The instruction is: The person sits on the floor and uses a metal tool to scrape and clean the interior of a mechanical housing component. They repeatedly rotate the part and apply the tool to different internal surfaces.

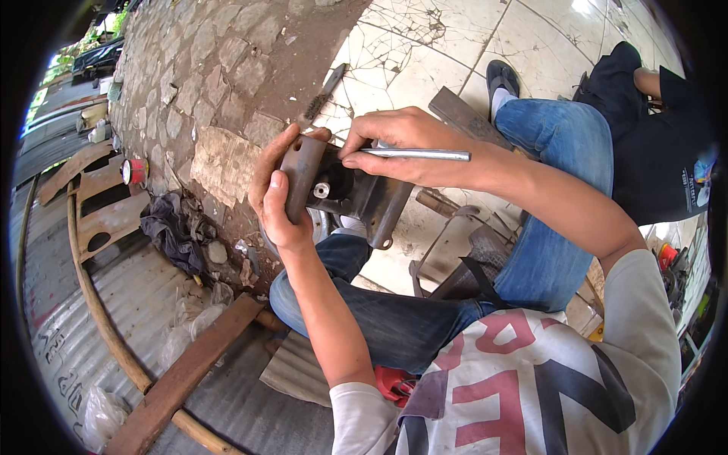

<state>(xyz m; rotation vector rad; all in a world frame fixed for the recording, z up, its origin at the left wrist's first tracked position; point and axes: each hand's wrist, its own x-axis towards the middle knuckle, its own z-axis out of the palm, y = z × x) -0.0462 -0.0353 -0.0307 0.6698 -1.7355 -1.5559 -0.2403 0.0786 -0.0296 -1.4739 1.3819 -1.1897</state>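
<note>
My left hand (280,193) grips the left end of a dark steel bracket (303,171), which has holed plates and a small round silver bushing (321,190) inside. My right hand (398,140) pinches a thin silver rod (425,154) at the bracket's upper middle; the rod's tip is hidden by my fingers. Just beyond the bracket lies a wire brush (318,102). A flat metal bar (462,114) lies past my right hand.
Metal tools (470,250) lie on cracked tiles (409,45) between my jeans-clad legs. At left are cardboard (224,163), dark rags (174,231), a red can (135,171), corrugated sheets and a wooden plank (182,379). Black cloth (637,152) and a person's bare leg (648,81) are at right.
</note>
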